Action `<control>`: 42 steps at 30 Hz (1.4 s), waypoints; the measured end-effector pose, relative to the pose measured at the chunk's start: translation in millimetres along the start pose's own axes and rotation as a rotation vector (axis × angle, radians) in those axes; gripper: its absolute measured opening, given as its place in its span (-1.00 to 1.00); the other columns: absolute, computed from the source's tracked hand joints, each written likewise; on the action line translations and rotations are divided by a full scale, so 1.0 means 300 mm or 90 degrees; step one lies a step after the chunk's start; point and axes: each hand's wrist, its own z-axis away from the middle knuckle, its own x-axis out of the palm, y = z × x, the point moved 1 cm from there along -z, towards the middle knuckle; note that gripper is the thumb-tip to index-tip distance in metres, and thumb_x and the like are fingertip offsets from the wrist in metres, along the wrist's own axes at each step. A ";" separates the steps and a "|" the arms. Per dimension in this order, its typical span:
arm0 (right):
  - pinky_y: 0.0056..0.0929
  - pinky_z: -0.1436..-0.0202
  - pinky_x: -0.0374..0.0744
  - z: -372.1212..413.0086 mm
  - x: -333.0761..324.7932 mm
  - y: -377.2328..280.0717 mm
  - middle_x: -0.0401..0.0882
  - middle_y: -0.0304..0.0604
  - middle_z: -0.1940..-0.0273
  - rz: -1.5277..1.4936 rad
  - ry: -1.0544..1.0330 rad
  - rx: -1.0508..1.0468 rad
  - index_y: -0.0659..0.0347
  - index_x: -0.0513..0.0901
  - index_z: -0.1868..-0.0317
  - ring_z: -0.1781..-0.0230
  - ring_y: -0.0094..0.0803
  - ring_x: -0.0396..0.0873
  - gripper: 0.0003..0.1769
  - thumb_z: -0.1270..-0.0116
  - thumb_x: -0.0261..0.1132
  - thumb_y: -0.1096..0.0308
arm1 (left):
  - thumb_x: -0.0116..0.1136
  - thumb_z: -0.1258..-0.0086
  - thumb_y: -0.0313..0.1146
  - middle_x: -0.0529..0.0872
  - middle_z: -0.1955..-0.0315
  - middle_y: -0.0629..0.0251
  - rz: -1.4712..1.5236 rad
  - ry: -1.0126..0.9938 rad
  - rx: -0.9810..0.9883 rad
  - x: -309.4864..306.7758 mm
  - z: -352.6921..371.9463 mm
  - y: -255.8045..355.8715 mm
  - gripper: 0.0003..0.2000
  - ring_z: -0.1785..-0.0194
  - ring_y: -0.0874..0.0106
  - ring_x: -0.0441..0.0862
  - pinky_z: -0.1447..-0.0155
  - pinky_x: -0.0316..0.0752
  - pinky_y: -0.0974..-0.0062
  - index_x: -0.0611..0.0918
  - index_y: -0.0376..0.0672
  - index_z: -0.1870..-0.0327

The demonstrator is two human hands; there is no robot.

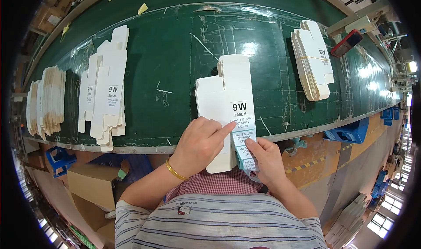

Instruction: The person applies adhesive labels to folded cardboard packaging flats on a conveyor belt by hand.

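A stack of flat white cartons [212,95] marked 9W 800LM lies at the table's near edge, in front of me. My left hand [201,143] rests on it, index finger stretched out and touching the top label beneath the print; its other fingers are curled. My right hand [265,159] pinches a strip of printed labels [245,137] on pale blue backing, which runs down along the carton's right side. The strip's lower end curls beside my right palm. The top label lies against the carton under the 800LM line.
Flat cartons [105,82] lie fanned at the left, beside another pile [46,102] on edge. A banded carton stack [312,60] and a red-edged device [346,43] are at the right. Below the table are a cardboard box [92,185] and a blue stool [351,132].
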 end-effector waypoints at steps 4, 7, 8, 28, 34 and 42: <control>-0.61 0.46 0.54 -0.001 -0.002 0.002 0.69 -0.18 0.33 -0.005 -0.004 0.001 0.43 0.64 0.09 0.48 -0.63 0.58 -0.76 -0.47 0.24 0.36 | 0.22 -0.09 -0.61 0.55 0.38 0.32 -0.008 -0.006 0.001 0.000 -0.002 0.002 -0.60 0.28 0.34 0.48 0.14 0.43 0.36 0.71 -0.23 -0.03; -0.62 0.46 0.54 -0.005 -0.009 0.011 0.69 -0.19 0.33 -0.006 -0.013 -0.007 0.42 0.64 0.09 0.48 -0.63 0.58 -0.76 -0.47 0.25 0.35 | 0.22 -0.09 -0.60 0.55 0.37 0.31 -0.010 -0.007 0.003 0.001 -0.003 0.000 -0.60 0.28 0.34 0.48 0.14 0.43 0.36 0.71 -0.23 -0.03; -0.62 0.45 0.54 -0.006 -0.013 0.015 0.69 -0.19 0.33 -0.002 -0.013 -0.006 0.42 0.64 0.09 0.48 -0.63 0.58 -0.76 -0.47 0.25 0.35 | 0.22 -0.09 -0.60 0.55 0.37 0.31 -0.010 -0.010 0.001 0.000 -0.004 0.002 -0.60 0.28 0.34 0.49 0.14 0.43 0.36 0.71 -0.23 -0.03; -0.56 0.35 0.43 0.078 -0.202 0.128 0.57 -0.32 0.44 0.449 -0.124 -0.232 0.34 0.66 0.22 0.41 -0.66 0.40 -0.75 -0.39 0.33 0.26 | 0.19 -0.19 -0.52 0.42 0.45 0.31 -0.123 -0.090 0.059 -0.002 -0.023 0.016 -0.59 0.34 0.34 0.42 0.24 0.40 0.39 0.67 -0.08 -0.12; -0.56 0.34 0.42 0.074 -0.295 0.185 0.56 -0.33 0.43 0.339 -0.084 -0.299 0.33 0.65 0.23 0.39 -0.68 0.40 -0.79 -0.42 0.30 0.31 | 0.30 -0.18 -0.28 0.46 0.39 0.29 -0.193 -0.077 0.078 0.007 -0.045 0.073 -0.55 0.27 0.33 0.49 0.22 0.45 0.38 0.64 -0.10 -0.15; -0.61 0.35 0.41 0.105 -0.272 0.209 0.57 -0.36 0.41 0.285 -0.096 -0.313 0.32 0.63 0.27 0.42 -0.69 0.42 -0.81 -0.46 0.24 0.36 | 0.20 -0.16 -0.37 0.59 0.30 0.25 -0.289 -0.101 0.189 0.065 -0.061 0.094 -0.85 0.21 0.32 0.56 0.12 0.55 0.41 0.64 -0.25 0.32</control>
